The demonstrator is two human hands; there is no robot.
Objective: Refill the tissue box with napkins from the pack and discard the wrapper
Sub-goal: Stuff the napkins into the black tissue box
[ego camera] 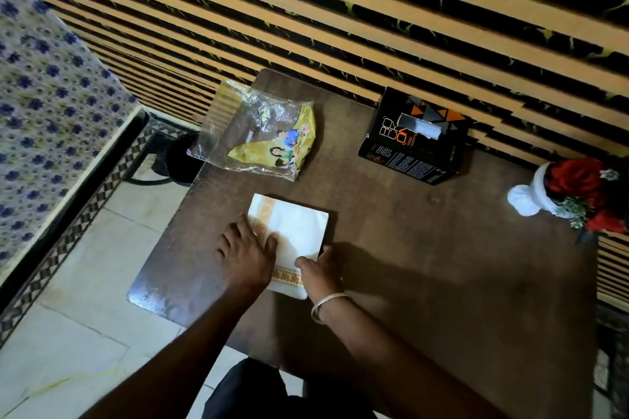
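Note:
A stack of white napkins (pixel 296 231) with an orange border lies on the brown table (pixel 425 265). My left hand (pixel 246 253) rests flat on the stack's left side, fingers spread. My right hand (pixel 320 269) pinches the stack's near right edge, a bangle on its wrist. The empty clear and yellow wrapper (pixel 262 133) lies at the table's far left corner, overhanging the edge. A black and orange tissue box (pixel 417 143) stands at the back against the wall, a white tissue sticking out of its top slot.
A white vase of red flowers (pixel 578 194) stands at the table's right edge. A dark bin (pixel 180 156) sits on the tiled floor left of the table. A bed with a blue patterned cover (pixel 51 105) fills the left. A slatted wall is behind.

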